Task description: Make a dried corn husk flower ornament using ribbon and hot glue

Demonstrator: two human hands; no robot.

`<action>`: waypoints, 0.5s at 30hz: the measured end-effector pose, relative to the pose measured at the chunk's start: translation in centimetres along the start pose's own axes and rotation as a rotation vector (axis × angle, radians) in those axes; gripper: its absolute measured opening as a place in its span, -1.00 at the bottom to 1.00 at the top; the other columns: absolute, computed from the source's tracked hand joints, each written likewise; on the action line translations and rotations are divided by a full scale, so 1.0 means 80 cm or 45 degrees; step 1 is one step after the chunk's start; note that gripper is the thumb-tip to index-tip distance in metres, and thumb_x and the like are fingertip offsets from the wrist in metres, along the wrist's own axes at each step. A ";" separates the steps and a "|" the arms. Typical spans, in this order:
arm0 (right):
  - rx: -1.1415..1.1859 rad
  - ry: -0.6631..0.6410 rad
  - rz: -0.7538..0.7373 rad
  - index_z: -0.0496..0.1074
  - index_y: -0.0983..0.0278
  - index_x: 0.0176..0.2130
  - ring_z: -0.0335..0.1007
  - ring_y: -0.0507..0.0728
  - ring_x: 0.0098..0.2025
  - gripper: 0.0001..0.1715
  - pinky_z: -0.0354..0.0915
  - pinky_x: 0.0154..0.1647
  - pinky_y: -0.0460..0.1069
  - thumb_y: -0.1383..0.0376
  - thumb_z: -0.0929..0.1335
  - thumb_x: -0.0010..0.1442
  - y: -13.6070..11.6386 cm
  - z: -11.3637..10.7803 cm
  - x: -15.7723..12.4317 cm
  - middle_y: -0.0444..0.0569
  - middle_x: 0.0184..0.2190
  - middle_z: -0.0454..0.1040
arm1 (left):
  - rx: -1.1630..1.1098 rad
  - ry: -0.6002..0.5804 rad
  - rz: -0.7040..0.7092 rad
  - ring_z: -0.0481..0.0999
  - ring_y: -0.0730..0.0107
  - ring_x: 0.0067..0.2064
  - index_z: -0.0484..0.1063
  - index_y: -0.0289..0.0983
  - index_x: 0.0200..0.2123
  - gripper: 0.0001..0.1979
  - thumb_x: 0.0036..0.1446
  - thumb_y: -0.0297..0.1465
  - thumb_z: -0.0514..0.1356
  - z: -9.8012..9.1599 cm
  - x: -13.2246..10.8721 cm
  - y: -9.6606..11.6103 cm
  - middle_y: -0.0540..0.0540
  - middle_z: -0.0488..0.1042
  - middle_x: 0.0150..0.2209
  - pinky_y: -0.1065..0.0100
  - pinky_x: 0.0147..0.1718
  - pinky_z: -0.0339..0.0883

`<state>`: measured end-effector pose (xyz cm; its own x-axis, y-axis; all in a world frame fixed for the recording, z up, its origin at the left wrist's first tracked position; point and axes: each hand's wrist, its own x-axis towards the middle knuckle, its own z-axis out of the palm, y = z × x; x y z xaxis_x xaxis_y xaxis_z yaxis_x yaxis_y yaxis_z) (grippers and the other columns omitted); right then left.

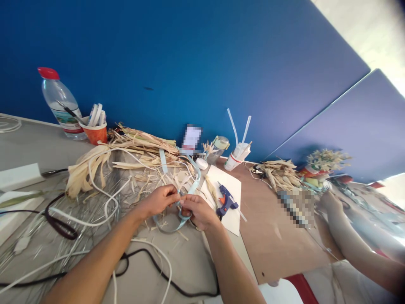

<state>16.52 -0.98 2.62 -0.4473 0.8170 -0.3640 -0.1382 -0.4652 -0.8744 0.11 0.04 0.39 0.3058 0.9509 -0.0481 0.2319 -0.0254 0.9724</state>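
Note:
My left hand [160, 199] and my right hand [201, 212] meet above the table, fingertips pinched together. Between them runs a light blue ribbon [198, 180]; a loop of it hangs below the fingers and another length rises behind. Pale strips of dried corn husk [181, 179] show just beyond the fingertips; whether they are held cannot be made out. A blue glue gun [225, 202] with orange parts lies on a white board [233, 179] right of my right hand. Torn husk scraps are scattered around and beneath both hands.
Dried corn husks [142, 139] are heaped behind my hands. White and black cables [152, 259] cross the left side. A bottle [65, 105], orange cup [95, 134], phone [191, 138] and cup with straws [234, 161] line the blue partition. Another person's hand [330, 202] is at right.

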 end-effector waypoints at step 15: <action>-0.023 0.075 -0.013 0.34 0.34 -0.55 -0.03 -0.11 -0.67 -0.76 -0.19 -0.59 -0.10 0.31 0.46 -0.27 0.007 -0.007 0.005 -0.26 -0.71 0.24 | -0.218 -0.025 -0.163 0.12 0.52 -0.64 0.29 -0.26 -0.50 -0.66 -0.03 -0.10 0.20 0.000 -0.002 -0.002 0.14 0.21 -0.70 0.43 -0.59 -0.05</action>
<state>16.77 -0.69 1.82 -0.3932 0.8405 -0.3728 -0.1261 -0.4509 -0.8836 0.05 -0.12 0.21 0.3024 0.9367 -0.1763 0.1105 0.1492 0.9826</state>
